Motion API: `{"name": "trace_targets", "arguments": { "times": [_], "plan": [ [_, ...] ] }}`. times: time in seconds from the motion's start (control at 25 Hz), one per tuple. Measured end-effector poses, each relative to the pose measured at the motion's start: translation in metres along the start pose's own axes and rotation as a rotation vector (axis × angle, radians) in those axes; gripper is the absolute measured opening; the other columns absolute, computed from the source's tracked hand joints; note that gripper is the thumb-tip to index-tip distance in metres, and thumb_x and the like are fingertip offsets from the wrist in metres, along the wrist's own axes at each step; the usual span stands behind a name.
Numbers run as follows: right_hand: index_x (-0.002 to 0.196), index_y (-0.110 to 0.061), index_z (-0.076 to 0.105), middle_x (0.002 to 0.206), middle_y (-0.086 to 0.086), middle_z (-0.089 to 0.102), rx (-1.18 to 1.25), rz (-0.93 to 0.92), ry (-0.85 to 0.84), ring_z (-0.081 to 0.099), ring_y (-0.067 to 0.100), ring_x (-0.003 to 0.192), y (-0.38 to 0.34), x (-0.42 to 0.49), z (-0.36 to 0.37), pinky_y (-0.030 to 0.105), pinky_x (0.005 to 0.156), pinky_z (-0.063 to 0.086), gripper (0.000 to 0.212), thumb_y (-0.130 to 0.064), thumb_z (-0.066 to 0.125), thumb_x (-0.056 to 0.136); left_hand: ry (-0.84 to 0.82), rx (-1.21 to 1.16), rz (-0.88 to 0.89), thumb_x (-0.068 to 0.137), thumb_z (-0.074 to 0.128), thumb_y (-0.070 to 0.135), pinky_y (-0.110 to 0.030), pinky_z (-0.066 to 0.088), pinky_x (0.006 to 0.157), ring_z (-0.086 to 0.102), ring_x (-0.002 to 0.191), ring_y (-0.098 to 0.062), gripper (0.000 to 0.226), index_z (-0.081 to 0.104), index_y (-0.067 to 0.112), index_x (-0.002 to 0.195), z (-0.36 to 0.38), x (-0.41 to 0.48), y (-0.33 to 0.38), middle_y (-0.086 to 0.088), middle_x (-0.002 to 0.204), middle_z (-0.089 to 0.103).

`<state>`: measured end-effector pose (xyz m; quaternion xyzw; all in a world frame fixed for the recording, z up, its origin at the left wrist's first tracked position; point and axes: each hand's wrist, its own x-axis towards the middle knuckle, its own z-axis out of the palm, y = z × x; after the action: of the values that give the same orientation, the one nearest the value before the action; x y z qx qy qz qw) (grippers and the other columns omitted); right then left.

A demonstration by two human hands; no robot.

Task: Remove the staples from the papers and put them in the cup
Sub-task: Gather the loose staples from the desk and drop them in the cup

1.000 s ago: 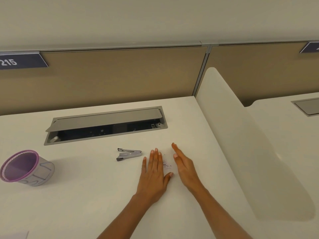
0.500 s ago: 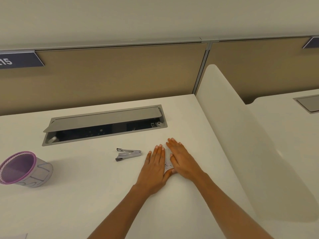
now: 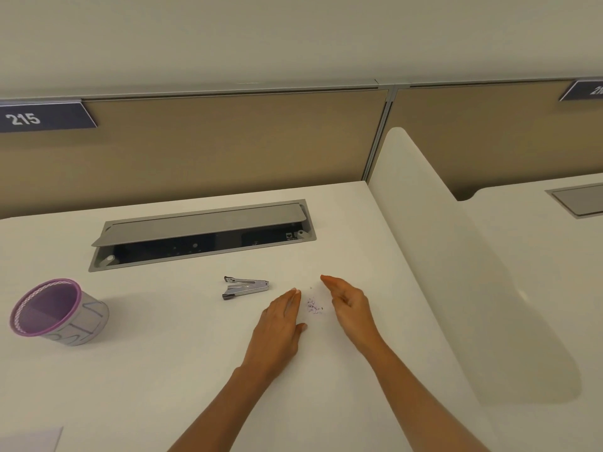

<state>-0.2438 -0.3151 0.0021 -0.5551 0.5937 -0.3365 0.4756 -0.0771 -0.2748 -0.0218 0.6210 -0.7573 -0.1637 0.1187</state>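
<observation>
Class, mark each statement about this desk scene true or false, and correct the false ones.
1. The staples lie on the desk between the left hand and the right hand. True.
2. The left hand holds the staple remover. False: it lies on the desk, untouched.
3. The cup is right of the hands. False: it is far to their left.
4. Both hands are open. True.

On the white desk [image 3: 156, 370] a mesh cup [image 3: 58, 313] is set at the left, a staple remover [image 3: 246, 287] near the middle and loose staples [image 3: 314, 305] just right of it. A paper [image 3: 29, 440] is seen at the near left corner.
</observation>
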Motion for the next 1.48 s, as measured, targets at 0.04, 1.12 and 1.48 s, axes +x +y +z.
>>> {"name": "trace_targets", "arguments": {
  "times": [0.04,1.12,1.48],
  "plan": [
    [0.130,-0.015,0.058,0.135,0.000,0.059,-0.098,-0.025,0.032,0.052,0.015,0.128,0.000,0.000,-0.004,0.025,0.110,0.038,0.043,0.006,0.044,0.095,0.003,-0.005,-0.023,0.099,0.044,0.039,-0.028,0.019,0.117,0.021,0.146,-0.019,0.066,0.014,0.015,0.153,-0.003,0.003,-0.001,-0.003,0.160,0.020],
    [0.149,-0.018,0.032,0.151,-0.003,0.040,-0.454,-0.251,-0.259,0.034,0.012,0.141,0.024,-0.013,0.000,0.025,0.118,0.024,0.052,-0.010,0.042,0.099,-0.029,-0.057,0.134,0.099,0.045,0.036,-0.026,0.013,0.118,0.026,0.145,-0.013,0.056,0.028,0.020,0.150,-0.001,0.007,-0.008,0.003,0.156,0.034],
    [0.121,-0.010,0.062,0.122,0.003,0.052,-0.900,-0.110,-0.073,0.051,0.018,0.111,0.005,-0.005,0.007,0.028,0.086,0.050,0.030,-0.018,0.059,0.093,-0.045,-0.034,-0.144,0.082,0.071,0.039,-0.032,0.047,0.087,0.053,0.109,-0.022,0.055,0.057,0.020,0.131,-0.013,0.028,0.001,-0.002,0.120,0.057]
  ]
}}
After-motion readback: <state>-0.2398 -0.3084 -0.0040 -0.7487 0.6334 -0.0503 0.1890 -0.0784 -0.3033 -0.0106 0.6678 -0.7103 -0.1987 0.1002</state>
